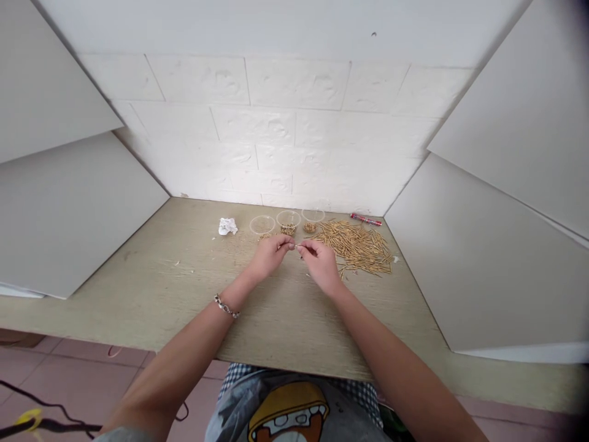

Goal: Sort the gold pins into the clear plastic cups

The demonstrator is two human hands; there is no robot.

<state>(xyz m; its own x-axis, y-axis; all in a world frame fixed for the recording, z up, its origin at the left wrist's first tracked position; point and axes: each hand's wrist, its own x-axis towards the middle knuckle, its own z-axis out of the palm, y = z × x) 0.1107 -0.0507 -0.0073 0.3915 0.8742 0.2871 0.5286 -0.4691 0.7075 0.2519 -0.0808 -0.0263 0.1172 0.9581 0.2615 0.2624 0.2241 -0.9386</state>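
Note:
My left hand (271,253) and my right hand (319,261) meet over the middle of a pale wooden table (184,288). Both pinch the ends of a thin gold-coloured pin (294,246) held between their fingertips. A bracelet is on my left wrist. To the right of my right hand lies a large heap of gold pins (356,245). Behind my hands stand three small clear cups: the left cup (262,225), the middle cup (288,221) and the right cup (313,218), each with small gold bits inside.
A crumpled white paper (227,226) lies left of the cups. A red pen-like object (365,219) rests by the white brick wall. White panels close in both sides of the table. Black cables lie on the tiled floor at lower left.

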